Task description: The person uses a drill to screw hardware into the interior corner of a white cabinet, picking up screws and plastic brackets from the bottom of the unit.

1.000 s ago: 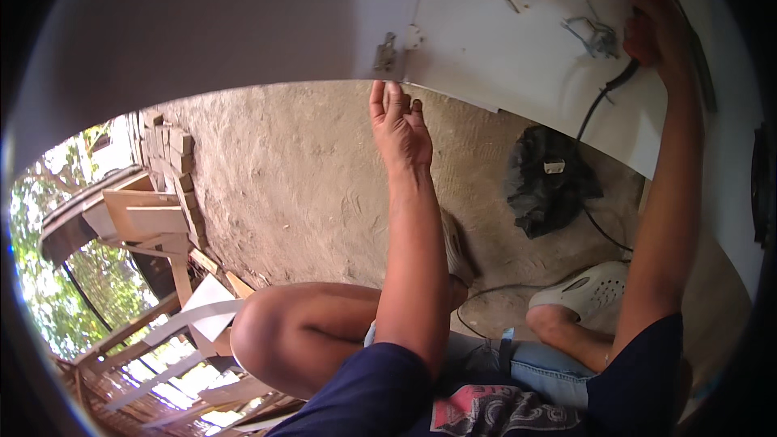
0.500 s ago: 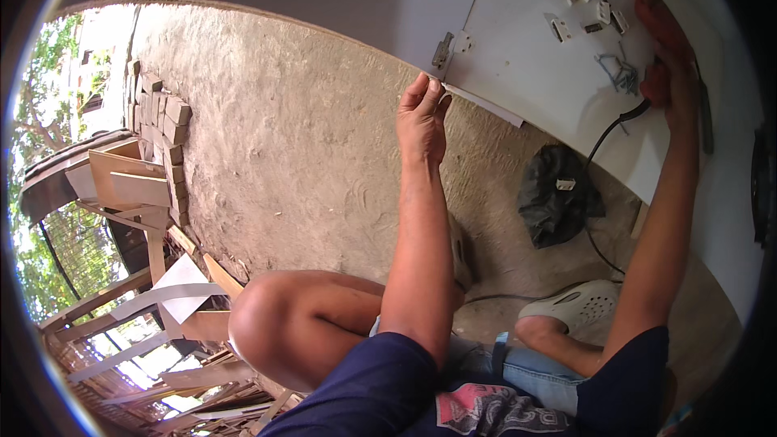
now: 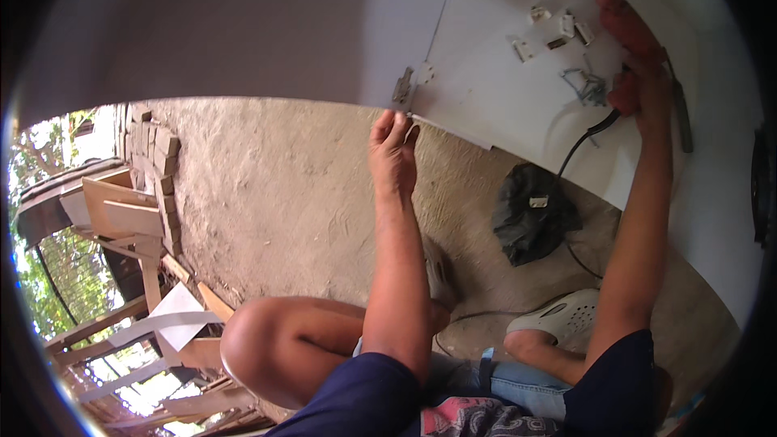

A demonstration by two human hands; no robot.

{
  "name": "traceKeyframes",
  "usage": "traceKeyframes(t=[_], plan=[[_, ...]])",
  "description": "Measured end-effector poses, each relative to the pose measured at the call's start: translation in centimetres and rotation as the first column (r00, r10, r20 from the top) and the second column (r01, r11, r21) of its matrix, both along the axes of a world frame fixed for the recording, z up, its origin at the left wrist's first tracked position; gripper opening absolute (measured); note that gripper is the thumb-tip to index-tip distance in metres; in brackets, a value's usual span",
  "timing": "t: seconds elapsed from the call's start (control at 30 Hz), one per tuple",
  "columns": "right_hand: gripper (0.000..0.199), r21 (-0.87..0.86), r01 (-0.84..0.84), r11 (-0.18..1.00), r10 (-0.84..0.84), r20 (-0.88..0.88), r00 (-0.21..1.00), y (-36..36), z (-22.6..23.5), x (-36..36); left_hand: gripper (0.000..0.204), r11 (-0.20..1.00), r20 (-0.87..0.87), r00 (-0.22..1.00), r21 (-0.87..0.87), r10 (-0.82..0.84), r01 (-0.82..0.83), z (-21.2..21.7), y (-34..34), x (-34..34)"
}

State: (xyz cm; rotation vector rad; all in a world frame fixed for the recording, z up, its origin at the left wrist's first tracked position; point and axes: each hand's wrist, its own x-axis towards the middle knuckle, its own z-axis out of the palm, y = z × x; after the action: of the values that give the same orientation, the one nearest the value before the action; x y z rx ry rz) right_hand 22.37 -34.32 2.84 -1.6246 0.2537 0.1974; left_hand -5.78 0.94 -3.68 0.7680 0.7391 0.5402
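My left hand (image 3: 394, 155) is closed, its fingertips pinched together at the edge of the boards, just below a metal hinge (image 3: 402, 87). What lies between those fingertips is hidden. The hinge sits where a grey-white panel (image 3: 267, 24) meets a white board (image 3: 477, 0). At the right, my right hand (image 3: 650, 85) is wrapped around the handle of a red corded power drill (image 3: 627, 28), which rests over the white board with its black chuck pointing away from me. Several screws (image 3: 584, 85) lie in a pile beside the drill, and several small white-and-metal fittings (image 3: 522, 48) are scattered farther off.
A black plastic bag (image 3: 530, 222) with a small white fitting on it lies on the bare ground below the board. The drill's black cord (image 3: 575, 142) runs down past it. Stacked bricks (image 3: 166, 146) and wood scraps (image 3: 182, 316) stand at the left.
The whole view has shifted, so the boards, bag and both arms sit lower and farther left. Both hands keep their places at the hinge edge and on the drill.
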Motion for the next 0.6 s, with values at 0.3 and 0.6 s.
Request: traceKeyframes(t=[0.3,0.6], plan=[[0.035,0.062,-0.031,0.998,0.032,-0.007,0.999,-0.5,0.4,-0.2,0.026,0.999,0.054,0.998,-0.024,-0.041,0.043,-0.6,-0.2,0.1],[0.035,0.107,-0.036,0.994,0.037,-0.011,0.999,-0.5,0.4,-0.2,0.029,0.997,0.122,0.992,-0.08,-0.002,0.012,-1.5,-0.2,0.0]])
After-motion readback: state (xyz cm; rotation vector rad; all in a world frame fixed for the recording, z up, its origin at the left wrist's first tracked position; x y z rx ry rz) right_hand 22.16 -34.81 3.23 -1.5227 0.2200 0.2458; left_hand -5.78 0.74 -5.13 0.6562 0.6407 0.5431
